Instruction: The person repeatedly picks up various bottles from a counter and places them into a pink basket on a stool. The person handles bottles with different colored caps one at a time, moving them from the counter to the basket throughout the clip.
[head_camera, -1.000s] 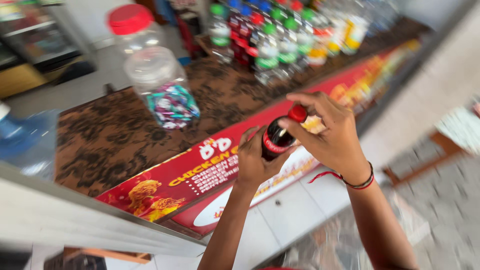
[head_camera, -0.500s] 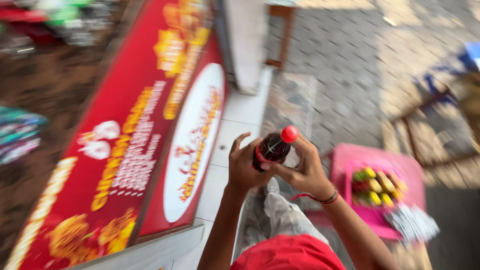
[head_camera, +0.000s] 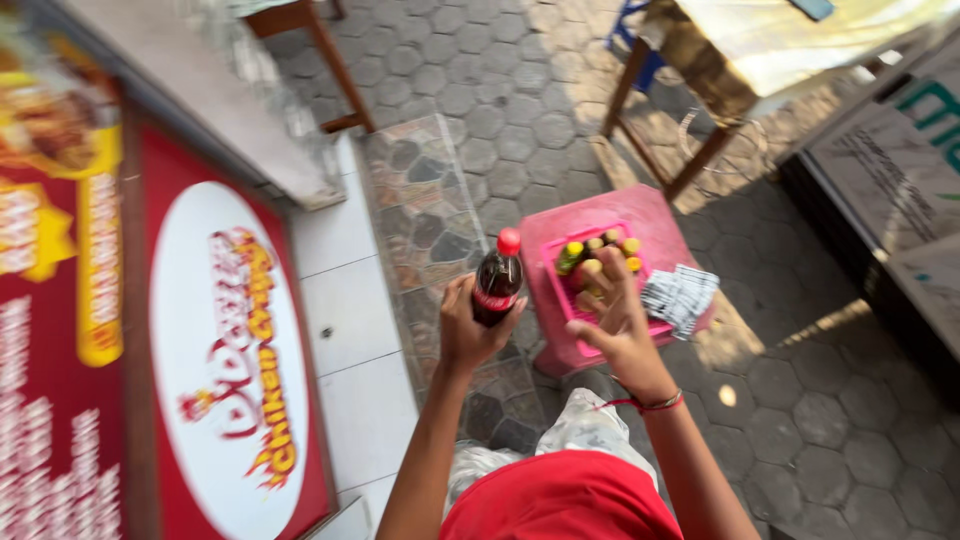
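My left hand (head_camera: 468, 330) grips a small dark soda bottle (head_camera: 497, 282) with a red cap and a red label, held upright above the paved ground. My right hand (head_camera: 618, 318) is just to its right, fingers spread and holding nothing, hovering over a pink stool (head_camera: 560, 235). On the stool sits a pink tray (head_camera: 560, 295) with several small yellow-capped bottles (head_camera: 575, 251), and a bundle of grey-white sachets (head_camera: 680, 296) lies next to it. A red thread bracelet circles my right wrist.
A counter front with a red and white banner (head_camera: 200, 350) fills the left. White tiles (head_camera: 345, 330) and grey hexagonal paving (head_camera: 800, 400) lie below. A wooden table (head_camera: 700, 70) stands at the upper right, another wooden leg (head_camera: 335, 65) at the top. My red shirt (head_camera: 560, 505) is at the bottom.
The view has swung from the counter top down to the ground. My right hand has come off the bottle's cap and now hangs open over the pink stool.
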